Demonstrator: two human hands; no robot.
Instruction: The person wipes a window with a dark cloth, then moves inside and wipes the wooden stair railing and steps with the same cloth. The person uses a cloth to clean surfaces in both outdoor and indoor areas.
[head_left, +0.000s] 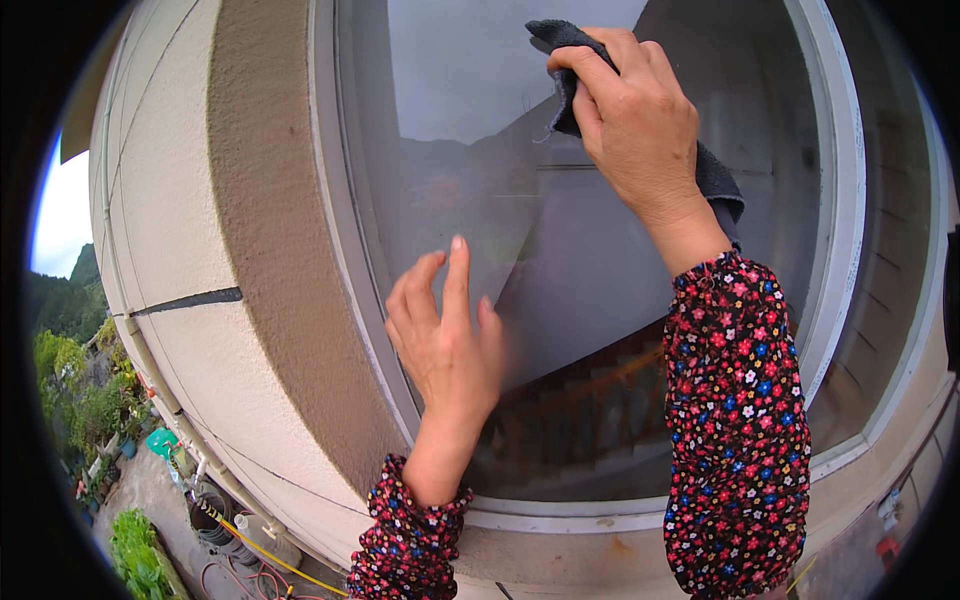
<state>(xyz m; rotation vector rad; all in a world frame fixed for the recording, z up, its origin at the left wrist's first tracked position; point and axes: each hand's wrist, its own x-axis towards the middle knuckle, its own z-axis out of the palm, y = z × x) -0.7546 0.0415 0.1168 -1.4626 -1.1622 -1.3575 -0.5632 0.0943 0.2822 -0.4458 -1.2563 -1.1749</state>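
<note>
My right hand grips a dark grey cloth against the upper part of a window pane. One end of the cloth sticks out past my fingertips; another part hangs behind my wrist. Lower and to the left, my left hand is raised in front of the same glass with its fingers apart and nothing in it. Whether its fingertips touch the pane I cannot tell. Sky, hills and a slanting dark shape show in the glass. A pale window frame borders the pane.
A brown rendered band and cream wall stand left of the window, with a thin pipe along the wall. Below left are black buckets, a yellow hose and leafy plants. Something red lies at lower right.
</note>
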